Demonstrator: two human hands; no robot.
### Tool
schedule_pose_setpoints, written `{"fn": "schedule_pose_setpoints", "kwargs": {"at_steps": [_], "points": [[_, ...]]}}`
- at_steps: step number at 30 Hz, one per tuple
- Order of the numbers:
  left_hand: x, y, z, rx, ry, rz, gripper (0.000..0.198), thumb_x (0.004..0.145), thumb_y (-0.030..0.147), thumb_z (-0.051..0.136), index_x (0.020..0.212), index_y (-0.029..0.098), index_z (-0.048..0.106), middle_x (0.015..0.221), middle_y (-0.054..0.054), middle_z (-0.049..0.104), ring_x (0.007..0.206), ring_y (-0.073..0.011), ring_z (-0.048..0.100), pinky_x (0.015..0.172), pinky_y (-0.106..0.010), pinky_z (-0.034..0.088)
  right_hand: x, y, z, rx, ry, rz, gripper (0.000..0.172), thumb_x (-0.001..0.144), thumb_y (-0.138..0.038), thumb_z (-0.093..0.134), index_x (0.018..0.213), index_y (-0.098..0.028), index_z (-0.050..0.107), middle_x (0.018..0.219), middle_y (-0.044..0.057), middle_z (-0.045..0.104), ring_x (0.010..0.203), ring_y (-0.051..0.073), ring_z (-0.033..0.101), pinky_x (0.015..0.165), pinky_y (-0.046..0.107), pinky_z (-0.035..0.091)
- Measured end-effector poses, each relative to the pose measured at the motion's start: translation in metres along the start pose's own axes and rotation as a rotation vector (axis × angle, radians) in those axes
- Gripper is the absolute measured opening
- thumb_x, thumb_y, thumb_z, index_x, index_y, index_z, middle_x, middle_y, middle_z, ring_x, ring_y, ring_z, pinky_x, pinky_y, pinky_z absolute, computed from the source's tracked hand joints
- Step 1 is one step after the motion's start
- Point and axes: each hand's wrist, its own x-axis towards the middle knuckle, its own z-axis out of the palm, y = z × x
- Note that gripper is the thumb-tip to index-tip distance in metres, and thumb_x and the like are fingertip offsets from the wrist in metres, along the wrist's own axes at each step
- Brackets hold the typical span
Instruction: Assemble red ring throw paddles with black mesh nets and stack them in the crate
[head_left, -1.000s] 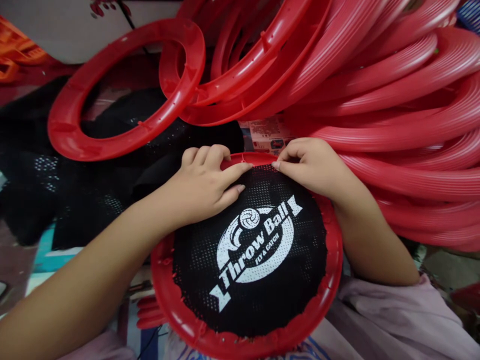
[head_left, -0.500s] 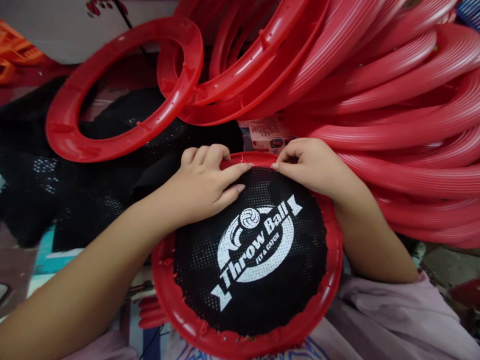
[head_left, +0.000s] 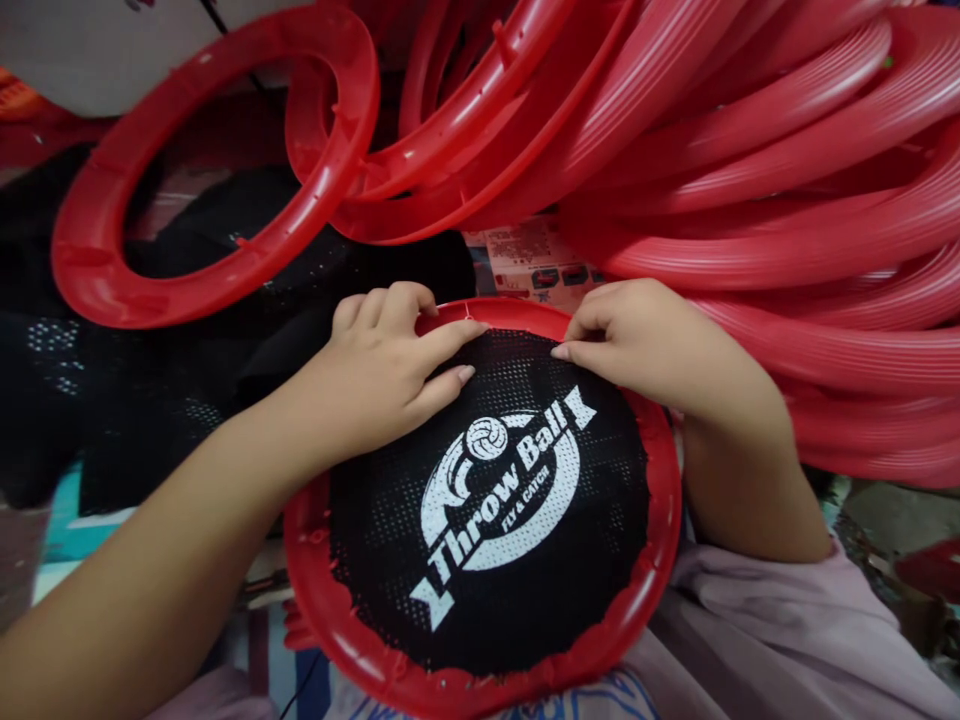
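Mesh fabric [head_left: 600, 530], black with white print, is lying stretched across a round red plastic frame [head_left: 334, 615] on the lap. The left hand [head_left: 382, 375] is pressing it flat without gripping, while the right hand [head_left: 645, 345] is pinching its far edge. If either hand is easing off, the mesh is likely slipping off the rim.

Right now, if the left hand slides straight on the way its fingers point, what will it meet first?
Most likely the right hand. The left hand points across the top of the mesh towards the right hand's fingertips, with only bare mesh between them. Both seem to rest on the mesh.
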Motion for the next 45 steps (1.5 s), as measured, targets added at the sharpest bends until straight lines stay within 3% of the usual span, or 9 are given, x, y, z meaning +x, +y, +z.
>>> {"fn": "schedule_pose_setpoints", "kwargs": {"at_steps": [21,27,29,32,35,37,40,42,45], "points": [[0.002,0.001,0.003,-0.01,0.001,0.003,0.049,0.093,0.046,0.04,0.134,0.025,0.056,0.119,-0.019,0.047,0.108,-0.0388,0.05,0.09,-0.059,0.039,0.001,-0.001,-0.001,-0.071,0.044,0.044,0.016,0.08,-0.012,0.056,0.067,-0.016,0.064,0.071,0.004,0.064,0.064,0.015,0.054,0.061,0.029,0.038],[-0.018,0.033,-0.031,0.136,0.142,-0.122,0.051,0.091,0.042,0.05,0.137,0.021,0.052,0.14,-0.022,0.045,0.121,-0.0436,0.045,0.093,-0.06,0.038,0.003,-0.001,0.002,0.029,0.11,-0.01,0.018,0.087,-0.02,0.053,0.081,-0.015,0.069,0.08,0.006,0.069,0.072,0.017,0.06,0.068,0.029,0.044],[-0.043,0.049,-0.052,0.108,0.028,-0.173,0.042,0.091,0.042,0.048,0.122,0.018,0.063,0.125,-0.022,0.058,0.108,-0.0413,0.055,0.084,-0.056,0.044,0.004,-0.001,0.007,0.0,0.084,-0.067,0.019,0.088,-0.022,0.054,0.083,-0.016,0.071,0.083,0.006,0.069,0.075,0.018,0.062,0.072,0.03,0.047],[-0.097,0.066,-0.07,-0.258,-0.443,-0.248,0.043,0.093,0.045,0.039,0.081,0.019,0.071,0.076,-0.012,0.069,0.071,-0.0302,0.064,0.066,-0.043,0.049,0.003,-0.005,0.014,-0.065,0.126,-0.163,0.022,0.091,-0.022,0.052,0.084,-0.016,0.072,0.088,0.009,0.066,0.08,0.02,0.062,0.078,0.035,0.05],[-0.152,0.079,-0.055,-0.66,-0.586,-0.32,0.03,0.089,0.044,0.049,0.089,0.026,0.072,0.092,-0.006,0.075,0.083,-0.0288,0.069,0.074,-0.038,0.051,0.003,-0.02,0.019,-0.055,0.387,-0.368,0.021,0.092,-0.023,0.051,0.094,-0.016,0.071,0.094,0.011,0.062,0.087,0.022,0.061,0.083,0.039,0.052],[-0.175,0.089,-0.028,-0.862,-0.502,-0.445,0.032,0.089,0.047,0.051,0.104,0.028,0.072,0.105,-0.006,0.075,0.093,-0.0295,0.07,0.081,-0.037,0.053,0.007,-0.039,0.02,-0.066,0.488,-0.558,0.02,0.091,-0.022,0.054,0.102,-0.016,0.07,0.1,0.013,0.062,0.095,0.024,0.06,0.087,0.04,0.052],[-0.184,0.107,0.019,-1.251,-0.227,-0.479,0.04,0.09,0.051,0.052,0.12,0.03,0.067,0.124,-0.004,0.069,0.115,-0.0282,0.062,0.103,-0.04,0.046,0.026,-0.077,0.023,-0.194,0.457,-0.72,0.028,0.088,-0.022,0.057,0.113,-0.013,0.066,0.118,0.017,0.062,0.111,0.029,0.056,0.098,0.045,0.047],[-0.18,0.12,0.043,-1.52,-0.001,-0.713,0.042,0.09,0.053,0.052,0.12,0.027,0.067,0.128,-0.005,0.067,0.122,-0.0275,0.059,0.109,-0.041,0.042,0.05,-0.102,0.029,-0.3,0.391,-0.715,0.04,0.087,-0.023,0.06,0.124,-0.009,0.061,0.132,0.02,0.056,0.123,0.033,0.05,0.106,0.048,0.039],[-0.178,0.133,0.054,-1.952,0.244,-0.848,0.05,0.082,0.048,0.067,0.125,0.024,0.063,0.126,-0.007,0.068,0.12,-0.0298,0.061,0.107,-0.042,0.046,0.093,-0.124,0.037,-0.361,0.335,-0.676,0.054,0.08,-0.022,0.07,0.13,-0.008,0.057,0.14,0.024,0.051,0.13,0.038,0.045,0.107,0.053,0.033]]}}
